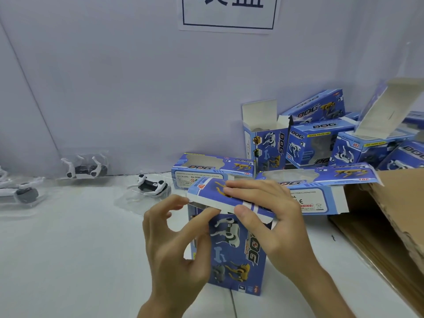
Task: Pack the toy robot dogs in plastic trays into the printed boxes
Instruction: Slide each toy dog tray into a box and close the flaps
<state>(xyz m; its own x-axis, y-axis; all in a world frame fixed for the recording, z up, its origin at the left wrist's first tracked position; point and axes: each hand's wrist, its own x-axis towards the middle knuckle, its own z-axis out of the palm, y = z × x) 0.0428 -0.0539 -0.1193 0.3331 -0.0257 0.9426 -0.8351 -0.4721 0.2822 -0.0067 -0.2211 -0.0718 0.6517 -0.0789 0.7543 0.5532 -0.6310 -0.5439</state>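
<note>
From the head camera, a printed box (231, 251) stands upright on the white table (68, 249), close in front of the person. Its top flap (215, 195) is tilted down over the opening, so what is inside cannot be seen. The right hand (270, 216) lies across this flap with its fingers nearly straight and together, and its thumb presses on the near edge. The left hand (174, 244) has loosely curled fingers. Its thumb and forefinger tips touch the flap's left end, but whether they pinch it cannot be told. Behind the left hand, a toy robot dog in its clear plastic tray (151, 185) lies on the table. Two more trayed dogs (86, 168) (20, 189) lie farther left by the wall. Two flat-lying boxes (213, 168) (316, 187) rest just behind the hands. An open box (266, 138) stands behind them, its flap raised and a dark shape inside its mouth. To the right is a pile of boxes (321, 138), some with a dog visible through the window. A brown cardboard carton (390, 214) sits at the right edge.
</note>
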